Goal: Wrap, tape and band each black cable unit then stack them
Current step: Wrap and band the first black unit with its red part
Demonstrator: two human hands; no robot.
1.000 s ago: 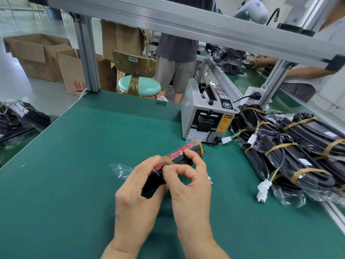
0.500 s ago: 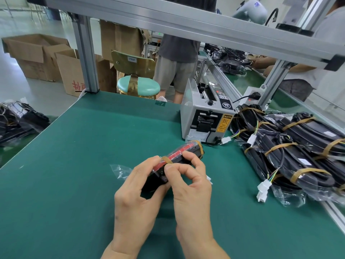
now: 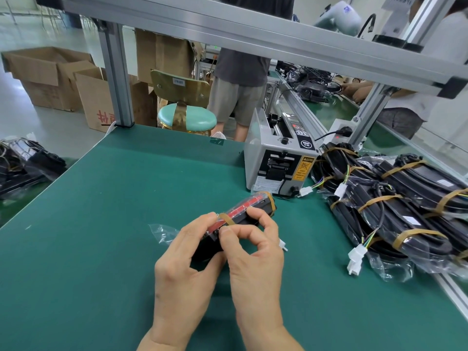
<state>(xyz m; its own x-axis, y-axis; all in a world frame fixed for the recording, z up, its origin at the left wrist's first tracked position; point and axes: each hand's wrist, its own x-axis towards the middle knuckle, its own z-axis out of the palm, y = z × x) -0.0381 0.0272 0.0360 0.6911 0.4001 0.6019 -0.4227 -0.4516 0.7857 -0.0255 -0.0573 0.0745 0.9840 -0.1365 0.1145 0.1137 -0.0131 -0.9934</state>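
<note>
A black cable unit (image 3: 249, 211) with a red stripe, in clear plastic wrap, lies slanted over the green table (image 3: 101, 224) at the middle. One tan rubber band circles its far end. A second tan band (image 3: 226, 219) sits near its middle. My left hand (image 3: 187, 262) grips the unit's near end from the left. My right hand (image 3: 253, 252) holds the unit from the right, its thumb on the second band. A stack of banded, wrapped black units (image 3: 395, 206) lies at the right.
A grey tape dispenser (image 3: 276, 158) stands behind the unit. Loose black cable units (image 3: 22, 163) lie at the far left. A stool (image 3: 187, 117), cardboard boxes (image 3: 53, 77) and a standing person (image 3: 240, 79) are beyond the table. An aluminium frame (image 3: 253, 29) crosses overhead.
My right thumb has shifted a little along the second band. The unit and both hands stay almost where they were.
</note>
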